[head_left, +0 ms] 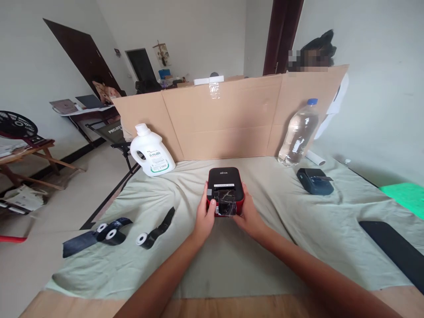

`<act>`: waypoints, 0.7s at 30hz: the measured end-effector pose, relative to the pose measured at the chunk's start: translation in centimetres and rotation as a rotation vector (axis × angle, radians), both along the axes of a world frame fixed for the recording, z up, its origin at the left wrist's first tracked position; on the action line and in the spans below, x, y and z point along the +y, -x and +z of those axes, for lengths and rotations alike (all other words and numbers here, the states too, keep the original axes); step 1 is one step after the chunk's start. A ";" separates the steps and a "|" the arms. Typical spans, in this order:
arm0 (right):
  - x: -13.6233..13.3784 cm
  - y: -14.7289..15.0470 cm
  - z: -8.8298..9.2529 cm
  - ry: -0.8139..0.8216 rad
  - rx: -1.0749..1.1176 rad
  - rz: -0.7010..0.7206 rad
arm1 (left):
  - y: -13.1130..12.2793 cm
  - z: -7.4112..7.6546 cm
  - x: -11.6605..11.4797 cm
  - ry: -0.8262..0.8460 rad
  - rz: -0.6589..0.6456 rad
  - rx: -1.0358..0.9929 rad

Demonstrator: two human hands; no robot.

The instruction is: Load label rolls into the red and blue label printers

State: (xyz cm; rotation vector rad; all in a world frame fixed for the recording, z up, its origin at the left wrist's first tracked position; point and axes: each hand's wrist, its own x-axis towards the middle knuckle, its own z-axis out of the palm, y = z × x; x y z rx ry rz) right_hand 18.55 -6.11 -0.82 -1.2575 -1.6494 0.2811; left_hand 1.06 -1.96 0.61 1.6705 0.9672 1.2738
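Note:
A small black-and-red printer, probably a label printer, is in the middle of the cloth. A piece of shiny black film sticks out over its near side. My left hand grips the printer's left side, its thumb on the near left corner. The right side is held by my right hand, with its fingers partly hidden along the near right corner. Whether the printer rests on the cloth or is slightly lifted, I cannot tell.
Black film rolls with white cores lie at left on the green cloth. A white jug and a water bottle stand before a cardboard screen. A dark blue device and a black phone-like slab lie right. People are behind.

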 end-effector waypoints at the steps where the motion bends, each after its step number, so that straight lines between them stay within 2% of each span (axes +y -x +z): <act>1: -0.8 -0.5 -0.6 0.010 -0.021 -0.030 | -0.5 -0.7 -0.5 0.019 -0.016 -0.006; 3: -1.8 -1.0 -1.8 0.029 -0.053 -0.065 | -0.9 -1.9 -1.2 0.049 -0.026 -0.014; 6: -2.4 -1.2 -2.9 0.054 -0.054 -0.051 | -1.0 -2.7 -1.9 0.065 -0.032 -0.012; 15: -2.9 -1.0 -3.6 0.075 -0.021 -0.057 | -0.7 -3.3 -2.7 0.040 -0.049 -0.005; 21: -3.1 -0.8 -4.0 0.032 -0.039 -0.081 | -0.4 -3.4 -2.9 0.039 -0.083 -0.031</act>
